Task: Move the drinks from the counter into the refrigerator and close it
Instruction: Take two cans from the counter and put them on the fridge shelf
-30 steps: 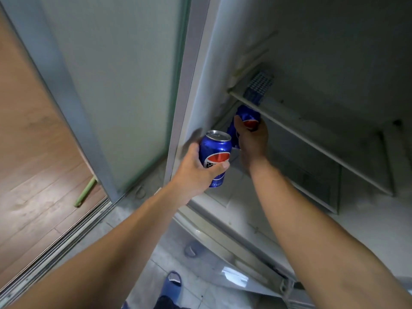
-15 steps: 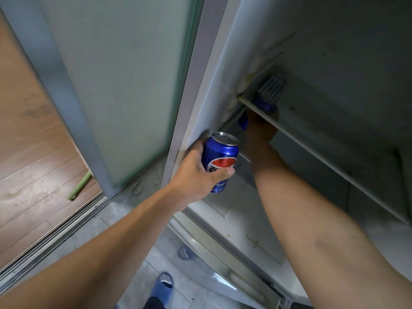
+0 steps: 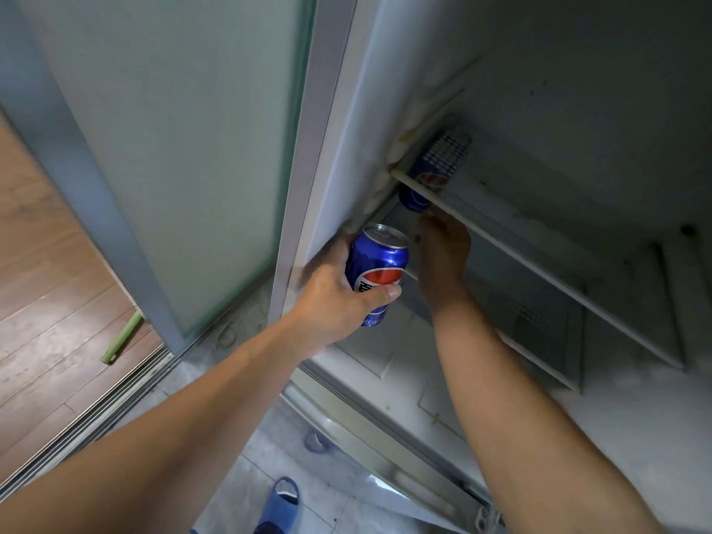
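Cans: one [image 3: 376,273] clamped in my left hand [image 3: 335,298] at frame centre, another [image 3: 414,196] under the fridge shelf [image 3: 539,260]. My right hand [image 3: 443,248] just below it, grip unclear. Next can: slide in upright beside it, clear of shelf edge.

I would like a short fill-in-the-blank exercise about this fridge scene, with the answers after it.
1. The left hand grips a blue ____.
2. A second can stands inside the fridge, partly hidden behind the edge of a ____.
3. The right hand is just below the second can and holds ____.
4. The slipper on the floor is ____ in colour.

Answers: can; shelf; nothing; blue
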`<control>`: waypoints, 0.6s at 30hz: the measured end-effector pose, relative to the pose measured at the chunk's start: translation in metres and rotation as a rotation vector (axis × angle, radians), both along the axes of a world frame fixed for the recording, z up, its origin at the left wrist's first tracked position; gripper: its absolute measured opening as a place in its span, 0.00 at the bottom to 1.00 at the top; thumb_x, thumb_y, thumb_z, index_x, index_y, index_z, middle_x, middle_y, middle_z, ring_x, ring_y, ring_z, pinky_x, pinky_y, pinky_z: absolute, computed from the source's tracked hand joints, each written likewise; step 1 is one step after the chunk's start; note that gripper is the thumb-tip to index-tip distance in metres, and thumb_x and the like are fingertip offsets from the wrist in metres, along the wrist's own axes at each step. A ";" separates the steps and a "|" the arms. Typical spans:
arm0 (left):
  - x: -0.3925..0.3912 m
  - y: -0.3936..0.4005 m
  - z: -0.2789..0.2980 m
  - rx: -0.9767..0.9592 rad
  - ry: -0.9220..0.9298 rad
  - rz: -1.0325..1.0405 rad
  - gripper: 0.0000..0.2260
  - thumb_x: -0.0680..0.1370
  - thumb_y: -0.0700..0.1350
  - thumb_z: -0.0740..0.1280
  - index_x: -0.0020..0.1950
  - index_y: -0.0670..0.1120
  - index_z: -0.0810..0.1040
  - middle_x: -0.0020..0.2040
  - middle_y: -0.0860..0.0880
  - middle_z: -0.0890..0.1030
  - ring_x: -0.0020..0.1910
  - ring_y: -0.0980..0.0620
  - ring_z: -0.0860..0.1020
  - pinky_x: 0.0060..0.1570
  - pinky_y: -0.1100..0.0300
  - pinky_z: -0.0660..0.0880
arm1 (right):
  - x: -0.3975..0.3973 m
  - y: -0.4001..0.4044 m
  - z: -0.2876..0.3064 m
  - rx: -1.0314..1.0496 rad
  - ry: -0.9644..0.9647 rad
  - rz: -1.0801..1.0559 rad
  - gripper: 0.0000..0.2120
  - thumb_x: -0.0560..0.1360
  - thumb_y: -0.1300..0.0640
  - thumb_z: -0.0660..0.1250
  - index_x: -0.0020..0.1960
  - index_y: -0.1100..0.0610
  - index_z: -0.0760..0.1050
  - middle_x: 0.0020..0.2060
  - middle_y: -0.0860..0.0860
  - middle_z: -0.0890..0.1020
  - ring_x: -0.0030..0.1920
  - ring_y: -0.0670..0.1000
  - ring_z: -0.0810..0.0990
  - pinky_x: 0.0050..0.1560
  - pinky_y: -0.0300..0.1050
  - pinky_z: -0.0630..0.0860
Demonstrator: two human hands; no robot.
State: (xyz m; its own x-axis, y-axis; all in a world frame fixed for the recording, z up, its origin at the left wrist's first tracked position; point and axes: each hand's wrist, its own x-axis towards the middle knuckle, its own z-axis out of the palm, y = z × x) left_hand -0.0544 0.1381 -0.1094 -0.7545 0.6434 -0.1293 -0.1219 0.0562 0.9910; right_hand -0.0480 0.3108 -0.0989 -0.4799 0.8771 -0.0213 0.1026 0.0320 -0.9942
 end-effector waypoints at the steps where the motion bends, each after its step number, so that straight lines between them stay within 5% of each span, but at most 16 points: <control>1: 0.000 0.002 -0.002 -0.001 -0.002 0.002 0.24 0.71 0.44 0.79 0.63 0.54 0.73 0.50 0.57 0.82 0.44 0.66 0.80 0.38 0.75 0.75 | 0.011 -0.003 -0.003 -0.084 0.044 0.046 0.06 0.78 0.65 0.64 0.50 0.57 0.78 0.43 0.54 0.80 0.42 0.49 0.76 0.45 0.46 0.74; 3: 0.000 0.005 -0.006 -0.004 -0.005 0.008 0.24 0.71 0.44 0.79 0.63 0.53 0.73 0.50 0.56 0.82 0.43 0.65 0.81 0.37 0.74 0.75 | 0.043 -0.009 -0.015 -0.174 0.052 0.184 0.07 0.78 0.58 0.69 0.56 0.57 0.79 0.51 0.57 0.82 0.51 0.54 0.80 0.54 0.52 0.77; 5: 0.000 0.007 -0.008 -0.026 0.015 0.000 0.28 0.70 0.45 0.79 0.66 0.53 0.72 0.53 0.55 0.82 0.47 0.63 0.81 0.41 0.71 0.77 | 0.071 -0.014 -0.025 -0.203 0.060 0.358 0.21 0.75 0.49 0.72 0.63 0.61 0.77 0.58 0.59 0.82 0.59 0.59 0.80 0.61 0.58 0.75; 9: -0.001 0.010 -0.010 -0.061 0.127 -0.045 0.32 0.69 0.45 0.80 0.67 0.56 0.69 0.55 0.59 0.80 0.52 0.62 0.80 0.47 0.72 0.77 | 0.089 -0.029 -0.016 -0.064 0.073 0.604 0.21 0.71 0.51 0.75 0.62 0.52 0.79 0.58 0.54 0.84 0.60 0.54 0.82 0.57 0.44 0.78; 13: 0.002 0.019 -0.008 -0.095 0.298 -0.099 0.34 0.69 0.38 0.77 0.71 0.54 0.68 0.60 0.55 0.78 0.58 0.54 0.78 0.56 0.64 0.77 | 0.088 -0.038 -0.012 0.016 -0.038 0.491 0.30 0.65 0.54 0.79 0.65 0.56 0.76 0.56 0.54 0.84 0.56 0.50 0.84 0.51 0.41 0.79; 18: 0.000 0.022 -0.005 -0.152 0.456 -0.106 0.37 0.72 0.46 0.77 0.76 0.54 0.63 0.68 0.52 0.74 0.63 0.53 0.75 0.58 0.65 0.72 | 0.081 -0.031 -0.011 -0.006 0.006 0.358 0.24 0.67 0.59 0.78 0.61 0.54 0.77 0.51 0.52 0.85 0.53 0.51 0.84 0.51 0.44 0.82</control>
